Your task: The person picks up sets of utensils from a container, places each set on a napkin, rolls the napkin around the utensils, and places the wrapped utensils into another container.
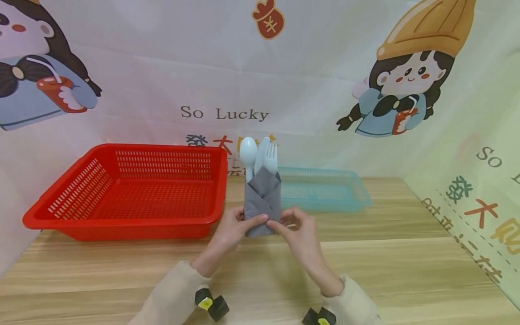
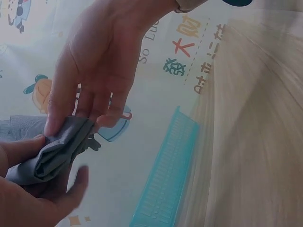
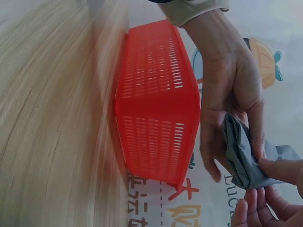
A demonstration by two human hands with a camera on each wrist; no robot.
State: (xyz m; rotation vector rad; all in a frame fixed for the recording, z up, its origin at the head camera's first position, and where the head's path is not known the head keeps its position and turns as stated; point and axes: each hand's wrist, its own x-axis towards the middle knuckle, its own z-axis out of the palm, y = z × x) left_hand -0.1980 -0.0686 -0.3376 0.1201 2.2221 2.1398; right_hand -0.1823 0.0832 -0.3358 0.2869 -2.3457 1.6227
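Note:
A grey napkin [image 1: 262, 201], folded into a narrow pouch with crossed flaps, stands upright between both hands in the head view. Out of its top rise a pale plastic spoon [image 1: 248, 152], a knife [image 1: 260, 155] and a fork [image 1: 270, 158], side by side. My left hand [image 1: 230, 229] pinches the lower left part, thumb in front and fingers behind. The lower right part is pinched by my right hand [image 1: 301, 231], and the thumb tips nearly meet. The napkin's layered bottom fold [image 2: 66, 144] shows in the left wrist view; the cutlery is hidden there.
Left of the hands, a red slotted basket [image 1: 162, 198] sits on the wood-grain table [image 1: 386, 253]. A shallow light-blue basket [image 1: 325, 192] lies at the back right, partly behind the napkin. Printed cloth [image 1: 317, 108] hangs behind the table and along its right side.

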